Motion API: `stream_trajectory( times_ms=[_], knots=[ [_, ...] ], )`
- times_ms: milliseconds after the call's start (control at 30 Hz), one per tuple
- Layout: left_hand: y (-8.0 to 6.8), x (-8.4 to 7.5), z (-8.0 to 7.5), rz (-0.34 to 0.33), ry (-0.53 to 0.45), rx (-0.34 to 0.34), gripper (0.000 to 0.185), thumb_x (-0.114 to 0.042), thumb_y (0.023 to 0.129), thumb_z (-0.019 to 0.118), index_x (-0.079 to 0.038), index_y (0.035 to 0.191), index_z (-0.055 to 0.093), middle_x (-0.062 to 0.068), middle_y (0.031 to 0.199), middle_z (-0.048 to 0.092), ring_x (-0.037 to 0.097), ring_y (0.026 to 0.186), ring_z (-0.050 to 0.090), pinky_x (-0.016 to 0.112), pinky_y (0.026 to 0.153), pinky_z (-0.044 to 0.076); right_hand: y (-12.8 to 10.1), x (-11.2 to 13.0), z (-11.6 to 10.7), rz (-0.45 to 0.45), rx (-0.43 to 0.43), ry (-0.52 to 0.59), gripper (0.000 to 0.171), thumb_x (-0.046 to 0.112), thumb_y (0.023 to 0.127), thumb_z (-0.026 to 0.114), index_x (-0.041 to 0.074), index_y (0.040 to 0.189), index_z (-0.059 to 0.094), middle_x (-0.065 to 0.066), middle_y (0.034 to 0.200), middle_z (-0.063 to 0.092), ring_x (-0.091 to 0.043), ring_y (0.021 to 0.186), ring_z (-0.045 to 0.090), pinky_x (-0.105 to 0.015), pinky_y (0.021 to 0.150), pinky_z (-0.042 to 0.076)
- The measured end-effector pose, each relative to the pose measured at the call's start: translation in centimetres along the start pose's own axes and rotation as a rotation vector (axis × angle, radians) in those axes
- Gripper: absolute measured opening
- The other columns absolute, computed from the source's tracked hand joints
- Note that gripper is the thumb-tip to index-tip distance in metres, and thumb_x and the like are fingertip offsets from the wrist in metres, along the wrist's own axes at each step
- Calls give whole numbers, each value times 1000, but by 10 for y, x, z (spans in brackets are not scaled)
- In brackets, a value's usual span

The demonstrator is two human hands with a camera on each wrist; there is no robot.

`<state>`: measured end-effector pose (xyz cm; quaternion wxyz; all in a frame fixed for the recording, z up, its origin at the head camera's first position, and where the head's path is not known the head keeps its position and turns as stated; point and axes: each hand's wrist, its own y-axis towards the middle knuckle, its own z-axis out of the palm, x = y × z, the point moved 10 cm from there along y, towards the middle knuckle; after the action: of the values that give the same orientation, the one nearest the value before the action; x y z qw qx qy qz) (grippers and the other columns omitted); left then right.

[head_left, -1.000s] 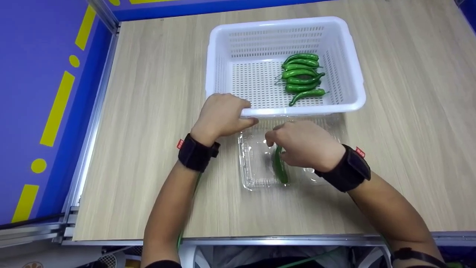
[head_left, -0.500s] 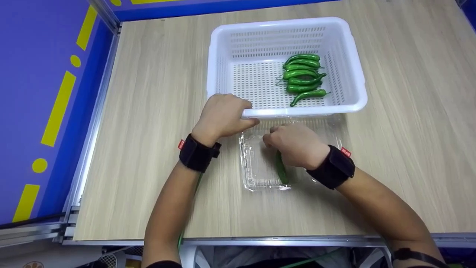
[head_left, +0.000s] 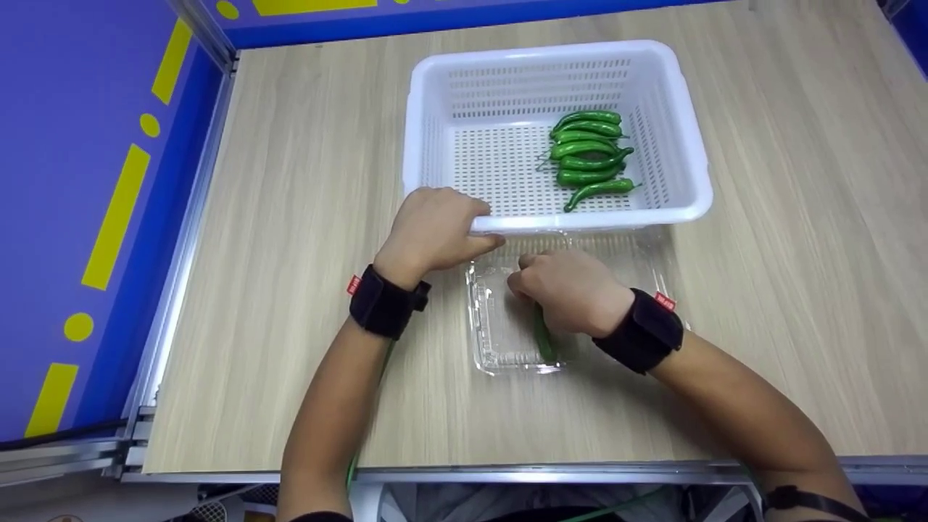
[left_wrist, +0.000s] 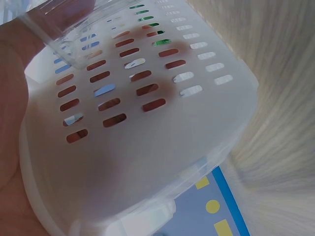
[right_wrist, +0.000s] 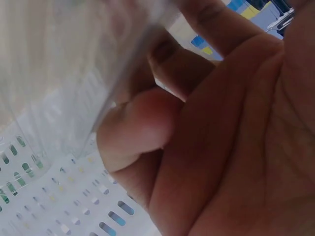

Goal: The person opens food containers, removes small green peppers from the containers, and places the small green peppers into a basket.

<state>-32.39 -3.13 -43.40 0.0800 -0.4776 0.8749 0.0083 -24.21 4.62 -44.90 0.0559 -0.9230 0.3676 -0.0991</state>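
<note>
My left hand grips the near rim of the white perforated basket, fingers over the wall and thumb in front; through the slots of the basket wall in the left wrist view, the fingers show dimly. Several green chili peppers lie in a row inside. Just in front, a clear plastic clamshell box lies unfolded on the table. Over it, my right hand has curled fingers at the upper end of a single green chili pepper; fingertips and stem end are hidden. The right wrist view shows curled fingers, but no pepper.
The wooden table extends on both sides of the basket. A blue panel with yellow marks stands along the left edge, by a metal rail. The box's back part reaches up to the basket's near rim.
My right hand has shifted left over the box, covering more of the pepper, whose lower end has moved slightly left. The left hand keeps its hold on the basket rim.
</note>
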Motion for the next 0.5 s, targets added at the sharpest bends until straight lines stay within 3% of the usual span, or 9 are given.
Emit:
stream_trajectory(
  times_ms=[233, 500],
  knots=[
    [0, 0, 0, 3, 0, -17, 39, -56, 91, 62, -19, 78, 59, -3, 68, 57, 20, 65, 56, 43, 62, 48, 0, 2, 1, -12, 21, 25, 29, -4, 62, 76, 18, 78, 66, -1, 82, 62, -22, 71, 61, -44, 60, 53],
    [0, 0, 0, 3, -9, -17, 39, -56, 91, 62, -20, 76, 57, -4, 69, 58, 19, 65, 57, 43, 63, 48, 0, 3, 2, -20, 16, 7, 24, -3, 69, 76, 18, 76, 67, 0, 82, 63, -22, 73, 63, -43, 63, 55]
  ],
)
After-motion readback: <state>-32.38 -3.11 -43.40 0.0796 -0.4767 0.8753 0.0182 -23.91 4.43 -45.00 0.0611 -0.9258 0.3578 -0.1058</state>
